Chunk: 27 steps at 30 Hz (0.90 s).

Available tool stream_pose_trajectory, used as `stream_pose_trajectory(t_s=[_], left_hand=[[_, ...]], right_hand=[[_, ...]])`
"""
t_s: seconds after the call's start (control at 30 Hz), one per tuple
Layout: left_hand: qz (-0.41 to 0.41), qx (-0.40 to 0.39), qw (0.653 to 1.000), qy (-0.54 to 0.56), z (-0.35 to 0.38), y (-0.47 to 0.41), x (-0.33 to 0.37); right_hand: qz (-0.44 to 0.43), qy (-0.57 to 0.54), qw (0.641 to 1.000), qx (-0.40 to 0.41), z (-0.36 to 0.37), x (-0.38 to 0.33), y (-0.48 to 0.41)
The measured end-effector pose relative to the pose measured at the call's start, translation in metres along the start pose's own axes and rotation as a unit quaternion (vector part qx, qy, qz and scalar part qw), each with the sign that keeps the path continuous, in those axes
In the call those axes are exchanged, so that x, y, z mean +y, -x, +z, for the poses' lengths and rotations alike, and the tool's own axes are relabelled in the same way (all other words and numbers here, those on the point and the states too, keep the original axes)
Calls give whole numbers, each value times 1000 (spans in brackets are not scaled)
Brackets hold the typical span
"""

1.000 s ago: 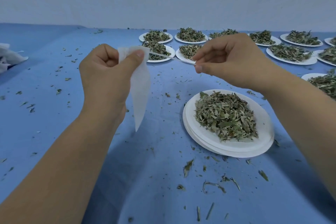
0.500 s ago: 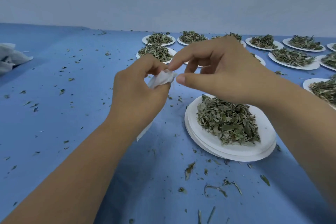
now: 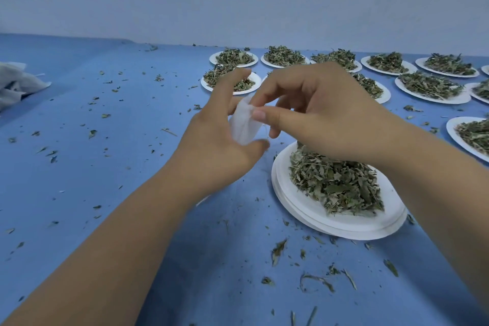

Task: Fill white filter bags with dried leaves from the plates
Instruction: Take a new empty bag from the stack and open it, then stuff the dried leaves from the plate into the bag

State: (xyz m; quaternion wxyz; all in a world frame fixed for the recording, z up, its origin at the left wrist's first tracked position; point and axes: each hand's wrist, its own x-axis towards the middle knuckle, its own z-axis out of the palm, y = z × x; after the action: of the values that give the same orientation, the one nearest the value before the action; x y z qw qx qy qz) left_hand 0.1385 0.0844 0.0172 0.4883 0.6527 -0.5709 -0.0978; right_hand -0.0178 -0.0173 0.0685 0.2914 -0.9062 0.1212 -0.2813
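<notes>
White, thin and faintly see-through, the filter bag point(image 3: 243, 126) is held up in the air between both hands in the head view, above the blue cloth point(image 3: 105, 172) that covers the table and just to the left of the nearest plate point(image 3: 304, 210). Its visible part is crumpled and creased, with soft folds running down it, and looks limp and flat rather than bulging. The left hand point(image 3: 219, 148) cups it from behind and below: the thumb curls in against the bag's lower edge, while the forefinger is raised and blurred, so how the other fingers lie cannot be told. The right hand point(image 3: 328, 114) comes in from the other side and pinches the bag's upper edge between thumb and forefinger, its remaining fingers loosely bent beneath. A pale sliver shows under the left wrist; whether it is the bag's lower end cannot be told. The nearest plate is white and round, the top one of a small stack, and carries a heap of dried leaves point(image 3: 336, 182), grey-green, curled and mixed with thin stems. Farther back, more white plates of leaves point(image 3: 434, 87) stand in rows toward the pale wall point(image 3: 238, 8). Leaf scraps point(image 3: 277, 250) are scattered across the cloth, thickest in front of the stack. At the left edge lies a rumpled heap of whitish material point(image 3: 18, 85).
</notes>
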Motion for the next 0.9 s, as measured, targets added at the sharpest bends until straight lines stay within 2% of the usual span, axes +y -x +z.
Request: stream_pose_trajectory(t_s=[0.07, 0.1, 0.17, 0.23, 0.3, 0.47, 0.63, 0.7, 0.8, 0.83, 0.9], left_hand=[[-51, -64, 995, -64, -1, -1, -4], [-70, -71, 991, -87, -1, -1, -6], [-79, -33, 992, -95, 0, -2, -8], [-52, 7, 993, -110, -1, -3, -8], [-11, 13, 991, -135, 0, -5, -7], [67, 27, 983, -167, 8, -2, -4], [108, 79, 980, -151, 8, 1, 2], [99, 75, 978, -167, 8, 0, 1], [55, 50, 971, -226, 2, -4, -4], [44, 37, 969, -239, 1, -5, -6], [35, 10, 967, -253, 0, -5, -7]], right_hand=[[13, -58, 998, -2, -3, -1, -1], [14, -69, 997, -6, -4, -2, -1], [18, -58, 998, -24, -6, -2, 0], [45, -29, 996, -67, -6, -3, 1], [57, -2, 993, -101, -5, -5, 2], [37, 74, 987, -140, 1, -15, 2], [37, 54, 982, -178, -1, -17, 1], [32, 57, 985, -159, -4, -18, 4], [54, 42, 996, -48, -20, -11, 18], [68, 58, 995, -33, -28, -8, 26], [113, 121, 983, -85, -42, -1, 41]])
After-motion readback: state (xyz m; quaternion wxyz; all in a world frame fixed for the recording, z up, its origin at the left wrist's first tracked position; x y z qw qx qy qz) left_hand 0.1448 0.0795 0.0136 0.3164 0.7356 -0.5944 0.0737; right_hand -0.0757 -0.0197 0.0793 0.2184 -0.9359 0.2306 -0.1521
